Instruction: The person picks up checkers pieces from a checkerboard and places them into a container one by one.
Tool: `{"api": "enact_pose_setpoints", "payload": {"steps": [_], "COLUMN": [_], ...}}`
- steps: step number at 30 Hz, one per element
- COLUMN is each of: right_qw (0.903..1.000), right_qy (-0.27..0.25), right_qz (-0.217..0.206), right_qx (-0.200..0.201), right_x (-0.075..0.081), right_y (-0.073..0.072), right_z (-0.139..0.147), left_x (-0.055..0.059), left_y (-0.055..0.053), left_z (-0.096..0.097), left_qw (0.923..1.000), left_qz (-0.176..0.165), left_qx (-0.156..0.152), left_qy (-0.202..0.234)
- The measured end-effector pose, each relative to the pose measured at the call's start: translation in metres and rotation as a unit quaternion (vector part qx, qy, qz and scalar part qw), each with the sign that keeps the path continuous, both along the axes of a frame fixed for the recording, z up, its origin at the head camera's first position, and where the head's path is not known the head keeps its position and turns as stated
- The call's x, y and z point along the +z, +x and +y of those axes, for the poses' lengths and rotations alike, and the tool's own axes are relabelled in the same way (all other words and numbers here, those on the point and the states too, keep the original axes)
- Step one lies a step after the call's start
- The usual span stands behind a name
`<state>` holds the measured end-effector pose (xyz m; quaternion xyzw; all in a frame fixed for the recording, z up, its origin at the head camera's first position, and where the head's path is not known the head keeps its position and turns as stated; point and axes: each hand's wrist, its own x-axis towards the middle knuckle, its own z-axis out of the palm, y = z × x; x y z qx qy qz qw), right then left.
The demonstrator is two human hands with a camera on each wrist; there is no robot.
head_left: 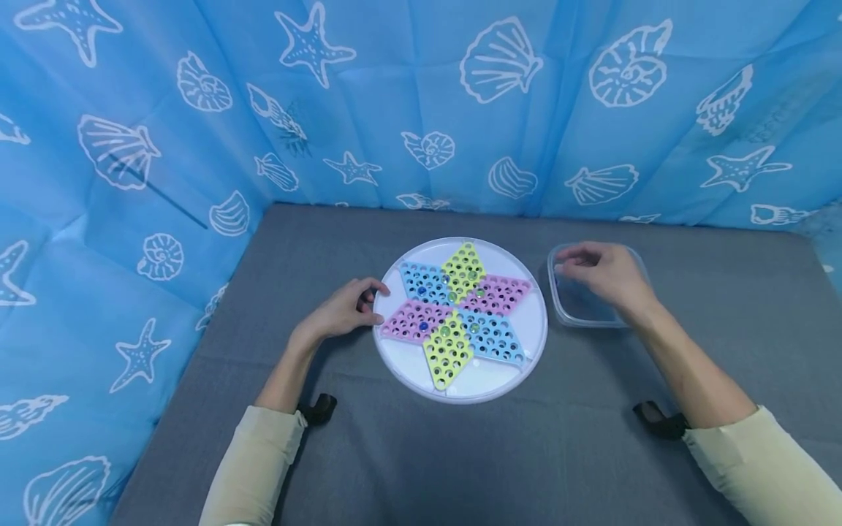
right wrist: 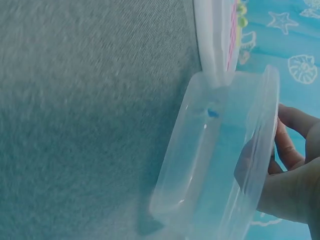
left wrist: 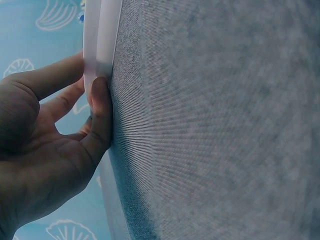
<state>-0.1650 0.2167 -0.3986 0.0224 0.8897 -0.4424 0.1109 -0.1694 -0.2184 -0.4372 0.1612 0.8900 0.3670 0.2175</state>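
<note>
A round white Chinese checkers board (head_left: 476, 378) lies on the table, its star of pink, yellow and blue points dotted with several glass marbles, such as a dark blue marble (head_left: 424, 326). My left hand (head_left: 345, 308) holds the board's left rim, fingertips against its edge; the left wrist view shows the white rim (left wrist: 102, 45) close up at these fingers. Over a clear plastic container (head_left: 585, 322) right of the board is my right hand (head_left: 608, 274), fingers loosely bent and apart. In the right wrist view, a small blue marble (right wrist: 213, 113) shows through the container wall.
A dark grey cloth (head_left: 473, 460) covers the table. Behind it and along the left hangs a blue curtain (head_left: 395, 95) with white shells and starfish. Black straps hang at both wrists, one a dark strap (head_left: 661, 421) by the right sleeve.
</note>
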Motion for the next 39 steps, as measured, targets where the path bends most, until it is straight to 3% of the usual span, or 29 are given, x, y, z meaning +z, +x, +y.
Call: {"api": "enact_pose_setpoints", "payload": {"steps": [12, 25, 39], "right_qw": [0.9977, 0.9971, 0.9924], "right_qy": [-0.023, -0.027, -0.062], "right_qz": [0.059, 0.047, 0.053], "right_qx": [0.025, 0.055, 0.092], "right_x": [0.007, 0.008, -0.001], "right_y": [0.010, 0.009, 0.005], "right_z": [-0.020, -0.043, -0.066], "left_x": [0.002, 0.003, 0.001], "left_y": [0.000, 0.000, -0.001], "left_z": [-0.001, 0.000, -0.003], "left_qw": [1.0000, 0.9999, 0.9999], "left_qz": [-0.006, -0.003, 0.004], "left_qx": [0.001, -0.001, -0.008], "left_qy": [-0.006, -0.016, 0.009]}}
